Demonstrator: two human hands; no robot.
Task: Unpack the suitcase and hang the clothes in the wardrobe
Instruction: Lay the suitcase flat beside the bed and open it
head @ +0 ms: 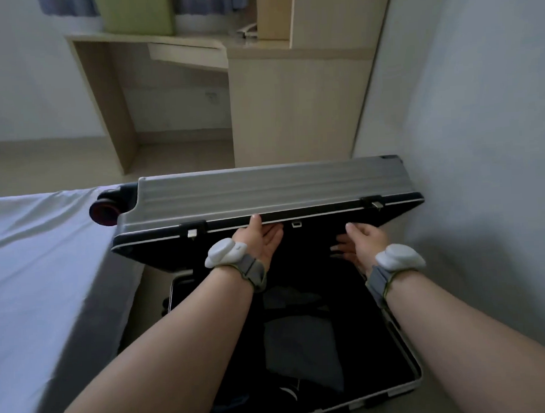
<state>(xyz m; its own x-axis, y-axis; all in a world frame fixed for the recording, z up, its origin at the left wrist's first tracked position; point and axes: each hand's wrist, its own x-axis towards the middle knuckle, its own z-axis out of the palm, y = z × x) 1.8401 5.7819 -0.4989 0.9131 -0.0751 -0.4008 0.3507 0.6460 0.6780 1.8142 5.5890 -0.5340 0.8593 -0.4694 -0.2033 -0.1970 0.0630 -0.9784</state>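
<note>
Pale-sheeted bed [33,263] lies left of both grips. Next, left grip [260,239] pinches the rim of the raised grey ribbed hard-shell suitcase lid [264,188], thumb on top. Just right of it, right grip [365,243] released, fingers straight under the lid; contact unclear. Dark folded clothes [302,339] lie in the shell below both grips.

No legible text, brand, number or sign found. A faint small mark on the white wrist device [220,252] at the left wrist is too small and blurred to read. The suitcase lid [264,188] carries ribbing and latches, no readable marking.
</note>
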